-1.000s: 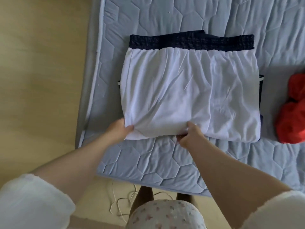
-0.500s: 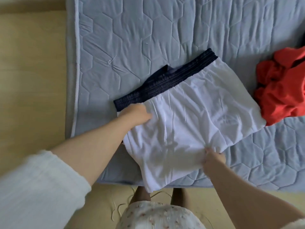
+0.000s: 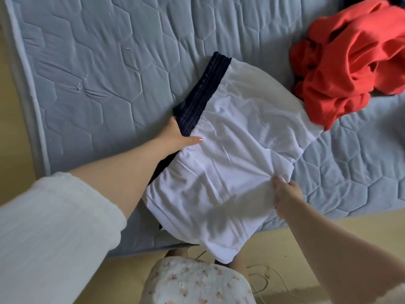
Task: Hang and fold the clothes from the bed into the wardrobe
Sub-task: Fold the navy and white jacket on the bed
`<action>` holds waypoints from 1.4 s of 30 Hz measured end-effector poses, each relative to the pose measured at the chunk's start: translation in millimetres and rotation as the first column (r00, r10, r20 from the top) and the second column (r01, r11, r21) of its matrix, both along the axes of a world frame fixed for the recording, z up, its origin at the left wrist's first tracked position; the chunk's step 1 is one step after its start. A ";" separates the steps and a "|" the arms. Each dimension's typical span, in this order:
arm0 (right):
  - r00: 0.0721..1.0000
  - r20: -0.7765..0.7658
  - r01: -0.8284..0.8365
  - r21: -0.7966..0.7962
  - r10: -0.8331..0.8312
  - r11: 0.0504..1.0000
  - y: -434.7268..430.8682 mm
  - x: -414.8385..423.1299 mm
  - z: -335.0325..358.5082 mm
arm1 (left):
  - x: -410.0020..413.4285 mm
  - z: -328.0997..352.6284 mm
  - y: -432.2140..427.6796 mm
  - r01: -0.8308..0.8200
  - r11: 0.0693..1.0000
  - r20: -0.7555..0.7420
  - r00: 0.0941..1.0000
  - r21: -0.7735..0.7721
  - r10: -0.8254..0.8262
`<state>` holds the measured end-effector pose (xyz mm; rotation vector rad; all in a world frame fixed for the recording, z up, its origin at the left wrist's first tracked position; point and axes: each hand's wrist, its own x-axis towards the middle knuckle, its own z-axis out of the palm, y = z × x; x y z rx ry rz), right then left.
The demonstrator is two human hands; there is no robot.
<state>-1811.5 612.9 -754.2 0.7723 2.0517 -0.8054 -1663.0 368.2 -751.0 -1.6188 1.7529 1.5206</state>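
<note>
A folded white garment (image 3: 230, 154) with a dark navy ribbed band (image 3: 203, 95) lies turned at an angle on the blue quilted mattress (image 3: 98, 69); its near corner hangs past the bed's front edge. My left hand (image 3: 175, 137) holds the garment's left side just below the band, thumb on top and the other fingers hidden beneath. My right hand (image 3: 285, 191) pinches a bunch of white cloth at the garment's right edge.
A crumpled red garment (image 3: 350, 58) lies on the mattress at the upper right, touching the white one. Wooden floor (image 3: 306, 244) runs along the bed's front and left sides, with a thin cord (image 3: 271, 279) lying on it near my legs.
The white garment has been rotated from square-on to diagonal and pulled toward the bed's edge. My left hand moved from the near hem up to the band; my right hand shifted right along the edge.
</note>
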 end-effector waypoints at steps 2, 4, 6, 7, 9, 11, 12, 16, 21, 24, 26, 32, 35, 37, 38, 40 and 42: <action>0.998 0.047 0.032 -0.040 -0.030 0.999 4.6 1.3 0.1 | -0.6 0.4 9.7 -0.020 0.993 -0.032 0.999 0.115 0.024; 0.993 0.099 0.070 -0.085 -0.061 0.994 6.1 1.1 3.0 | -1.7 3.9 15.5 -0.056 0.974 -0.001 0.998 0.222 0.058; 0.987 0.147 0.088 -0.136 -0.068 0.987 6.2 -0.1 7.5 | -1.6 8.0 17.3 -0.101 0.947 0.024 0.995 0.304 0.099; 0.986 0.150 0.092 -0.148 -0.070 0.985 6.5 -0.7 9.2 | -0.8 11.4 17.7 -0.115 0.938 0.024 0.993 0.328 0.113; 0.994 0.097 0.069 -0.126 -0.057 0.990 7.1 -1.3 13.1 | 3.5 19.8 17.5 -0.161 0.923 0.016 0.986 0.350 0.166; 0.998 0.040 0.044 -0.106 -0.040 0.993 5.0 -1.5 18.7 | 11.6 30.9 15.4 -0.247 0.888 0.019 0.965 0.388 0.261; 0.999 0.028 0.046 -0.116 -0.043 0.992 2.0 -2.2 22.9 | 16.0 38.2 13.6 -0.289 0.859 0.023 0.951 0.422 0.309; 0.998 0.047 0.059 -0.200 -0.051 0.978 -27.6 -13.9 51.0 | 29.0 73.6 1.2 -0.424 0.738 0.028 0.875 0.526 0.483; 0.999 -0.030 0.003 -0.358 -0.014 0.934 -93.2 -49.4 109.5 | 17.5 132.2 -32.3 -0.483 0.700 -0.175 0.744 0.526 0.645; 0.997 -0.079 -0.037 -0.502 -0.003 0.864 -130.8 -67.9 152.5 | 11.8 172.5 -55.7 -0.465 0.737 -0.299 0.704 0.490 0.644; 0.997 -0.075 -0.061 -0.588 0.021 0.806 -146.3 -74.6 176.2 | 15.8 198.9 -65.7 -0.435 0.775 -0.367 0.702 0.458 0.611; 0.994 -0.052 -0.108 -0.629 0.097 0.770 -142.2 -60.2 184.1 | 62.4 215.3 -53.7 -0.415 0.882 -0.330 0.819 0.224 0.469; 0.978 -0.059 -0.205 -0.458 0.201 0.865 -117.5 -37.7 154.4 | 91.0 181.0 -22.2 -0.349 0.927 -0.129 0.922 0.138 0.366; 0.954 -0.013 -0.285 -0.353 0.300 0.891 -95.9 -17.7 128.9 | 109.8 148.6 5.7 -0.323 0.938 0.027 0.946 0.129 0.322; 0.936 0.034 -0.324 -0.299 0.349 0.897 -80.8 -5.5 111.3 | 120.9 128.6 24.3 -0.309 0.938 0.086 0.950 0.154 0.299; 0.903 0.107 -0.382 -0.246 0.416 0.891 -58.0 7.6 95.6 | 137.0 105.7 51.9 -0.280 0.934 0.150 0.956 0.222 0.250; 0.882 0.144 -0.416 -0.204 0.448 0.886 -39.0 15.7 76.9 | 146.8 85.0 72.0 -0.286 0.903 0.188 0.954 0.320 0.235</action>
